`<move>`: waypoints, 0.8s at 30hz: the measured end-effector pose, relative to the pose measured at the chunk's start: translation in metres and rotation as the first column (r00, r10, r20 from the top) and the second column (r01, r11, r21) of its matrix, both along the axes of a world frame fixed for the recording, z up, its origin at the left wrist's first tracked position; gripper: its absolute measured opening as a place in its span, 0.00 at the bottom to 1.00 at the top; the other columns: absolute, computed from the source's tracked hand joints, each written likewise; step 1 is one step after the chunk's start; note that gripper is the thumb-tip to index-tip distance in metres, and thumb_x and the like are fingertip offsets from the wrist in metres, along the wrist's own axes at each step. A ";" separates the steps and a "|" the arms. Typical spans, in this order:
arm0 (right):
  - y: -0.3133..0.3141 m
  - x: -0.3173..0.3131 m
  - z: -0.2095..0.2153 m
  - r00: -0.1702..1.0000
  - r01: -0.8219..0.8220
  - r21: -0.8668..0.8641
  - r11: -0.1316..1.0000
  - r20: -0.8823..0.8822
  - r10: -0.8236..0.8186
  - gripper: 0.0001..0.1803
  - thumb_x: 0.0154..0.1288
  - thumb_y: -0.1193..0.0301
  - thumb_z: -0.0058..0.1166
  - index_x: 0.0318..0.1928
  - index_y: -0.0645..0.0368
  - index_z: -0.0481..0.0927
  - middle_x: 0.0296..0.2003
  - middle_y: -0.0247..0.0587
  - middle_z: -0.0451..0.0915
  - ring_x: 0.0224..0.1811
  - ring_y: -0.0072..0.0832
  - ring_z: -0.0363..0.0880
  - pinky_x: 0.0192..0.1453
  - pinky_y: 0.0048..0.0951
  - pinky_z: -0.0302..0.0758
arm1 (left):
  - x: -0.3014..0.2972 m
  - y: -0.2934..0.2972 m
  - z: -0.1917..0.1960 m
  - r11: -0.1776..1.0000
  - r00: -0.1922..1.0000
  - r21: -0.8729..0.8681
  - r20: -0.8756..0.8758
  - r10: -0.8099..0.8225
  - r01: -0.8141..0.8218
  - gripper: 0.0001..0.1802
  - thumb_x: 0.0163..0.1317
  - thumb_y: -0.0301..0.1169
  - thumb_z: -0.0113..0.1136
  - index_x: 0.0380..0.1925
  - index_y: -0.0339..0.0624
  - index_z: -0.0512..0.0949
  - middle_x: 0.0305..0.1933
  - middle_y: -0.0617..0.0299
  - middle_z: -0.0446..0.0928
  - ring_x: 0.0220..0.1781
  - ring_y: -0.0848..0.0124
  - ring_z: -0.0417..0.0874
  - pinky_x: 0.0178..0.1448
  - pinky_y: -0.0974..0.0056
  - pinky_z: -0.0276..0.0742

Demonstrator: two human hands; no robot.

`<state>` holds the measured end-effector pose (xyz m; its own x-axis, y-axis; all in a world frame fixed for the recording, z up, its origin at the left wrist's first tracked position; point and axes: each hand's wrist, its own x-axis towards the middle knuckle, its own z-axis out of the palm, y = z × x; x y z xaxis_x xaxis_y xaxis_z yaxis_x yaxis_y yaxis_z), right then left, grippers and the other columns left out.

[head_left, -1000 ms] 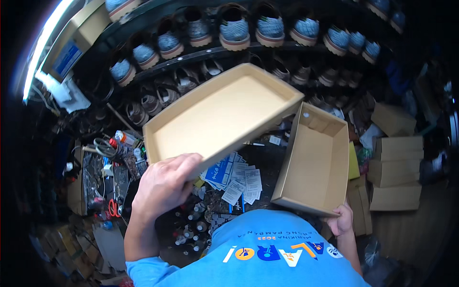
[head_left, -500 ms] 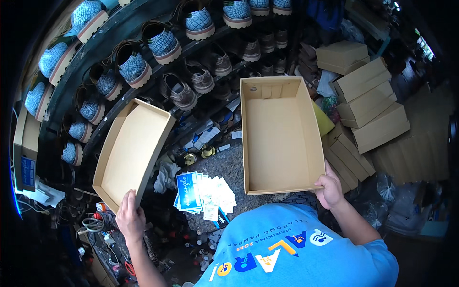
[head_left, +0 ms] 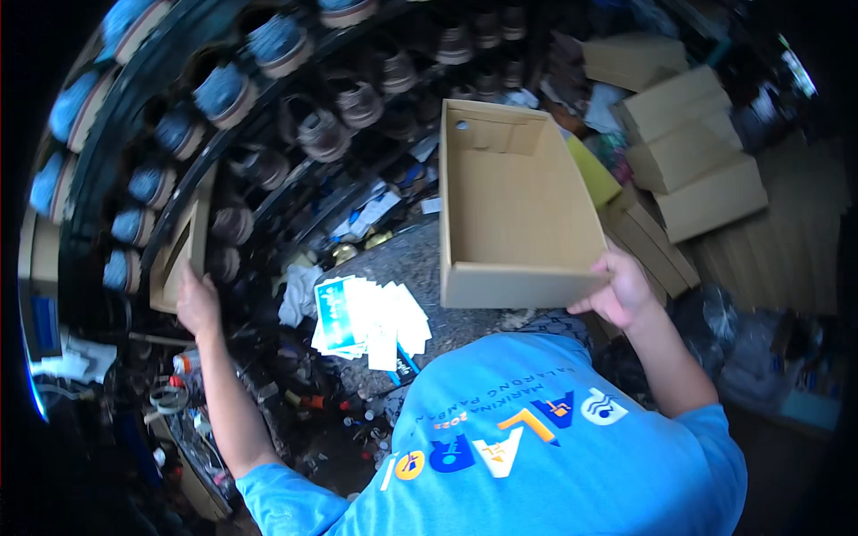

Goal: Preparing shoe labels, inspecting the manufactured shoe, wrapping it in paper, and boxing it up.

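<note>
In my right hand (head_left: 617,290) is an empty brown cardboard box bottom (head_left: 523,201), gripped at its near right corner and tilted with its inside facing me. My left hand (head_left: 198,302) reaches out to the left, closed on the edge of a cardboard box lid (head_left: 180,255). The lid is turned nearly edge-on beside the shoe racks. Between the two, a loose pile of white and blue cards (head_left: 371,322) lies on a dark, rough work surface (head_left: 416,259).
Racks hold several blue textured shoes (head_left: 225,94) and brown shoes (head_left: 322,134) at the left and back. Closed cardboard boxes (head_left: 710,196) are stacked at the right. Crumpled paper (head_left: 299,295) lies left of the cards, with small bottles and cables at lower left.
My left hand has swung the lid further left and turned it edge-on. The box bottom in my right hand has risen slightly and tipped. My view has shifted a little.
</note>
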<state>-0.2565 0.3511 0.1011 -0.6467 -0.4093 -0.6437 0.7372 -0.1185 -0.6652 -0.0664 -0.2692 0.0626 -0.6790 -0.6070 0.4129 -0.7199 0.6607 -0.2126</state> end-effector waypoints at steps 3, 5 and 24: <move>0.009 -0.033 0.005 0.991 -0.032 -0.112 0.993 0.125 0.046 0.40 0.56 0.71 0.44 0.73 0.43 0.59 0.53 0.51 0.75 0.47 0.51 0.80 0.41 0.65 0.81 | -0.001 -0.015 0.005 0.998 0.998 -0.005 0.016 0.057 -0.057 0.38 0.62 0.37 0.64 0.71 0.53 0.62 0.53 0.50 0.80 0.51 0.49 0.83 0.53 0.47 0.79; 0.032 -0.064 -0.004 0.993 -0.117 -0.114 0.987 -0.031 0.114 0.36 0.53 0.76 0.46 0.67 0.54 0.69 0.53 0.51 0.78 0.47 0.48 0.82 0.46 0.64 0.81 | -0.007 -0.012 0.008 0.993 0.994 -0.079 0.063 0.090 -0.085 0.39 0.60 0.39 0.67 0.71 0.52 0.63 0.52 0.52 0.80 0.52 0.51 0.82 0.54 0.47 0.76; -0.100 0.029 0.025 -0.141 -0.150 0.922 0.358 -0.378 0.915 0.39 0.58 0.66 0.59 0.69 0.66 0.64 0.30 0.54 0.84 0.33 0.48 0.85 0.44 0.48 0.80 | -0.007 0.194 -0.069 0.727 0.992 0.685 -0.109 0.057 0.034 0.26 0.50 0.40 0.78 0.44 0.35 0.83 0.48 0.43 0.80 0.52 0.51 0.81 0.57 0.53 0.76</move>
